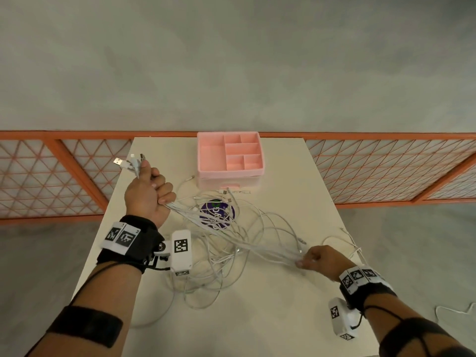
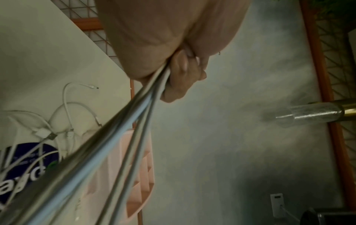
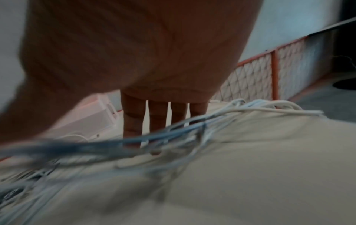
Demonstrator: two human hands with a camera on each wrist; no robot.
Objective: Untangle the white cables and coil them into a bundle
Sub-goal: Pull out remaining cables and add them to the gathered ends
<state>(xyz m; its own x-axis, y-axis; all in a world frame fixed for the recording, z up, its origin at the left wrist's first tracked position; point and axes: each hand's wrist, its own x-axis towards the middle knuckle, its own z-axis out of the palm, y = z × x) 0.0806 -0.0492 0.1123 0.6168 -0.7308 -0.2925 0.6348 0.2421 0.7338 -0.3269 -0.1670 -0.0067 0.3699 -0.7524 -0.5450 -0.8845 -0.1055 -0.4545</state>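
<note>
Several white cables [image 1: 226,243] lie tangled on the cream table [image 1: 283,318]. My left hand [image 1: 152,189] is raised over the table's left side and grips a bunch of them in a fist, with USB plugs [image 1: 131,163] sticking out above the thumb. From that fist taut strands [image 2: 125,129] run down to the right. My right hand [image 1: 304,262] pinches the same strands low near the table's right edge. In the blurred right wrist view its fingers [image 3: 156,115] point down behind the cables [image 3: 173,134]. The left wrist view shows curled fingers [image 2: 183,79] clamping the strands.
A pink compartment organiser [image 1: 230,173] stands at the table's far edge. A round purple disc [image 1: 219,215] lies under the cables in the middle. An orange lattice railing [image 1: 51,176] runs behind the table. One white cable [image 1: 453,310] lies on the floor at the right.
</note>
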